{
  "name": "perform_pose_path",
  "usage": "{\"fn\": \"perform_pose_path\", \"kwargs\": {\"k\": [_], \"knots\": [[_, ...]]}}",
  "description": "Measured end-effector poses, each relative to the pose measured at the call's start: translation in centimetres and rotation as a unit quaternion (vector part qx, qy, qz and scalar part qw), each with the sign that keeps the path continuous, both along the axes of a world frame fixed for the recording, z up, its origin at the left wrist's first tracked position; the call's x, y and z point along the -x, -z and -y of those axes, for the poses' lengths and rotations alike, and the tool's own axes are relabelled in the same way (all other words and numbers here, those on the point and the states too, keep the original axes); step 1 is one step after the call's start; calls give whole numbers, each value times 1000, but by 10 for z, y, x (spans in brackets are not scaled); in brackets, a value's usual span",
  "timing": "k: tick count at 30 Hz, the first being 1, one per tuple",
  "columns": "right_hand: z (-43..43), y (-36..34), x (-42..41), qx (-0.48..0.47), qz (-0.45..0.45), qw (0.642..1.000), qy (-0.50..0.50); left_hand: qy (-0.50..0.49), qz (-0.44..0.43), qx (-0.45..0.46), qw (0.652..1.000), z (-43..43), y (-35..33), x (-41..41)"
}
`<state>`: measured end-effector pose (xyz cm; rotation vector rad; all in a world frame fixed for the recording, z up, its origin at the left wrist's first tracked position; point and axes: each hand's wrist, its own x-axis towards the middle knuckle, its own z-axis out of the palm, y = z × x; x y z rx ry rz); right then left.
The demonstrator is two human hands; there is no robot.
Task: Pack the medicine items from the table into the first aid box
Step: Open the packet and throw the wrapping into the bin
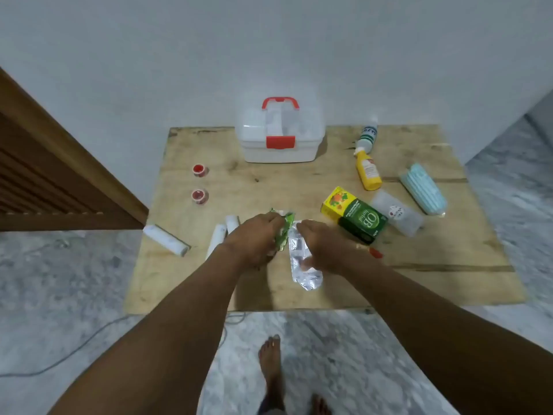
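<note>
Gripping a green pill strip [283, 232], the left hand [254, 244] is at the centre of the frame. Just beside it, the right hand [324, 247] holds a silver foil strip [303, 268], whose long side points to the lower edge. The first aid box [279, 136] stands at upper centre of the surface [299, 187], well apart, straight beyond both hands, and its lid looks closed.

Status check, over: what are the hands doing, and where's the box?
Left hand grips green pill strip. Right hand grips silver strip. First aid box at back of table, lid shut: that blocks packing.
</note>
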<state>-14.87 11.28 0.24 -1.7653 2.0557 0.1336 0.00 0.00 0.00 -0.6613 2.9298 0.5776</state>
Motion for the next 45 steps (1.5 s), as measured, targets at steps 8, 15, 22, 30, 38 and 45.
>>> {"fn": "perform_pose_path", "kwargs": {"k": [8, 15, 22, 30, 38, 45], "knots": [[16, 0, 2, -19, -57, 998, -4, 13, 33, 8, 999, 22, 16, 12], [18, 3, 2, -5, -53, 999, 7, 137, 51, 7, 989, 50, 1, 16], [16, 8, -1, 11, -51, 998, 30, 123, 59, 28, 990, 52, 3, 27], [12, 7, -3, 25, -40, 998, 28, 2, 64, 87, 994, 35, 14, 27], [11, -22, 0, 71, -18, 994, 80, -31, -25, 10, 999, 35, -18, 11], [-2, -84, 34, 147, 35, 976, 159, -55, -99, 31, 993, 25, -84, 36]]}}
